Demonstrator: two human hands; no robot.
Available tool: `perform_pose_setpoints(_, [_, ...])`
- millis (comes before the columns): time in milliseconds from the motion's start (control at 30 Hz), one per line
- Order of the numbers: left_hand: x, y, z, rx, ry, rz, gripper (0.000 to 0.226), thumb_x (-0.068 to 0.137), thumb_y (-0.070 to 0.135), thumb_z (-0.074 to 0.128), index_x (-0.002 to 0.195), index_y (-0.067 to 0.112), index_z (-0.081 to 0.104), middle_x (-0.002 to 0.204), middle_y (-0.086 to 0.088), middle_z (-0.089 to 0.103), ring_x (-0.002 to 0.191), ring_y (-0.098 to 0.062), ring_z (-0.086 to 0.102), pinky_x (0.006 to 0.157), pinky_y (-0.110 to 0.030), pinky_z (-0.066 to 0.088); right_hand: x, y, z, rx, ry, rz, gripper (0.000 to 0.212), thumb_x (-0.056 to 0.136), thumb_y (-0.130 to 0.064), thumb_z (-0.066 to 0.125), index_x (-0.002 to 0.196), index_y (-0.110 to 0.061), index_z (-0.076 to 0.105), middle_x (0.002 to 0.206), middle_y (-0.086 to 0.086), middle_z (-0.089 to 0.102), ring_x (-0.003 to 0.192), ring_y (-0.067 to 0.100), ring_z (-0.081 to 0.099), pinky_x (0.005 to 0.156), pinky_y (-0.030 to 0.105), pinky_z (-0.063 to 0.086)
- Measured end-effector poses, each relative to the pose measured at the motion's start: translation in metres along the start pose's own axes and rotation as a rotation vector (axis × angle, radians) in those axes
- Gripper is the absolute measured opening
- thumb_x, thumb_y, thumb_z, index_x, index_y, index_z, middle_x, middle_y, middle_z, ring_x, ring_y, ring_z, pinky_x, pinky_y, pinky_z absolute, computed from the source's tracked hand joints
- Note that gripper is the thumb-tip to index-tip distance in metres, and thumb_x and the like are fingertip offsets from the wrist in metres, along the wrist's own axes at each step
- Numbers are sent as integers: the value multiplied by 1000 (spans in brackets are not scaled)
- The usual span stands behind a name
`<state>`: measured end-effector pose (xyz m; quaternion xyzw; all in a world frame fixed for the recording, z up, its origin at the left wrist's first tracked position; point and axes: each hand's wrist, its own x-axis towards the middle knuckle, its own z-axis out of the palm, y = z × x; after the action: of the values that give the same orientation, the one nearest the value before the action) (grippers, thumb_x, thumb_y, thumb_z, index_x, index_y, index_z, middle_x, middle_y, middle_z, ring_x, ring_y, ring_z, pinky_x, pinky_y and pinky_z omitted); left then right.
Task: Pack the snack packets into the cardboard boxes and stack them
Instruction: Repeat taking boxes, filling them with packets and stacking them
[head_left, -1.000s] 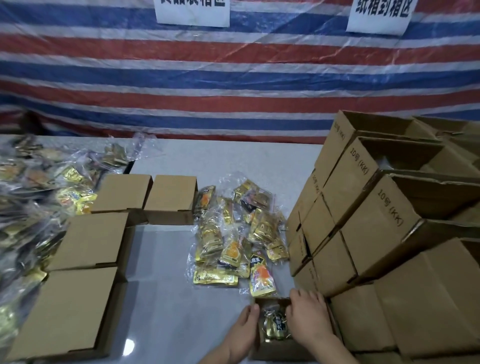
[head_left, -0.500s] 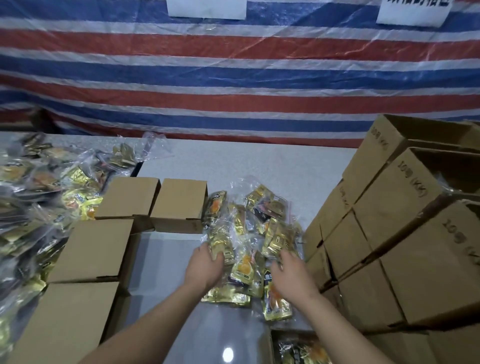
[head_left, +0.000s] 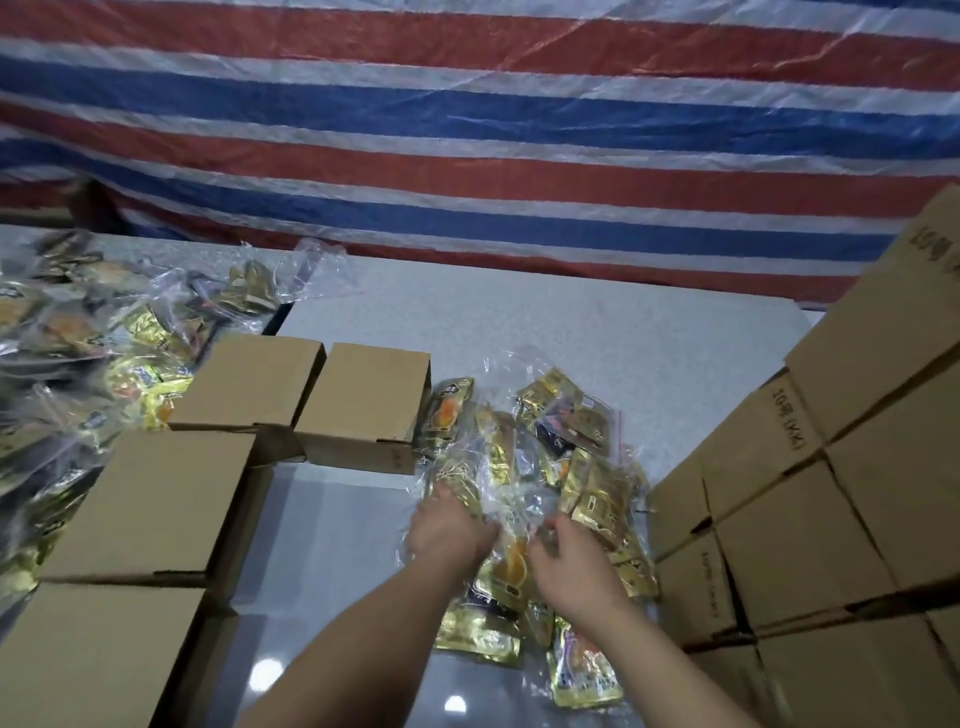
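Observation:
A pile of gold snack packets (head_left: 561, 467) in clear plastic bags lies in the middle of the grey table (head_left: 571, 332). My left hand (head_left: 448, 526) grips a clear bag of packets at the pile's left side. My right hand (head_left: 569, 558) pinches the same crumpled plastic from the right, fingers curled. Several closed cardboard boxes (head_left: 150, 499) sit to the left of the pile. A stack of open cardboard boxes (head_left: 831, 519) rises at the right.
A large heap of bagged snack packets (head_left: 88, 374) covers the table's left side. A red, white and blue striped tarp (head_left: 467, 130) hangs behind the table. Two closed boxes (head_left: 363, 400) stand just behind the pile.
Both hands left the small open box near the front edge and reached forward to the packet pile. They now close on a clear bag. The open box has dropped out of view.

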<state>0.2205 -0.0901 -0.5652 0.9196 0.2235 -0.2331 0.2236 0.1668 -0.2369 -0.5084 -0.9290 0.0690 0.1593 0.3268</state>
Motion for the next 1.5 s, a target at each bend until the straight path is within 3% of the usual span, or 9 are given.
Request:
perform_pose_setpoints(167, [-5,-16,-27,63,228,137,75,94,63,32,147,11,32,136,-15,50,120,-31,51,94,-41,46,3,-2,-5,47,-21,-16,38,100,-32,49,135,-16,50,113,-3,56,86,10,63,80,39,57])
perform_pose_setpoints(333, [22,-62,-94,329,526,308,55,96,50,41,136,11,39,136,-13,47,127,-30,43,105,-44,39,12,-35,9,31,-51,-65,43,101,-31,50,139,-12,49,134,6,57,111,20,60,96,38,50])
perform_pose_setpoints(467, [55,-51,-107,419,416,288,89,93,65,39,155,9,8,160,-23,16,147,-38,18,119,-50,19,18,-53,26,12,-70,-113,43,102,-37,47,140,-19,47,137,-1,52,107,14,56,97,39,49])
perform_pose_setpoints(633, [79,-25,-83,410,356,199,83,96,52,44,155,8,5,160,-26,11,147,-42,14,117,-53,19,22,-52,30,-13,-70,-118,43,102,-36,46,142,-21,45,139,-3,50,103,12,51,97,36,46])
perform_pose_setpoints(833, [59,-22,-114,388,446,192,55,96,19,43,146,2,28,145,-18,43,134,-34,41,108,-44,38,15,-52,3,9,-41,-128,44,101,-33,49,143,-19,45,141,0,50,112,11,52,96,31,45])
perform_pose_setpoints(1033, [-12,-17,-233,-272,431,339,27,93,14,42,108,13,65,94,-10,69,83,-29,63,72,-31,49,10,-102,-51,99,55,-153,38,101,-29,50,137,-18,50,126,-3,58,98,10,61,88,36,55])
perform_pose_setpoints(1233, [-105,-26,-310,-425,302,500,26,93,21,48,94,19,73,90,-4,72,89,-21,67,78,-34,55,-6,-175,-130,187,299,-225,60,97,-34,61,150,-27,32,155,3,36,135,26,45,102,42,47])
perform_pose_setpoints(1367, [-142,-34,-322,-501,263,559,20,100,22,51,106,24,70,95,2,70,91,-12,66,69,-28,55,-26,-204,-169,228,113,-383,46,102,-32,49,146,-31,37,147,1,46,121,16,49,80,23,50])
perform_pose_setpoints(1500, [-170,-44,-320,-489,201,608,12,99,25,56,105,28,66,99,7,67,95,-8,62,72,-21,49,-51,-216,-186,208,48,-406,43,104,-44,40,146,-35,35,147,-4,45,130,18,47,95,31,45])
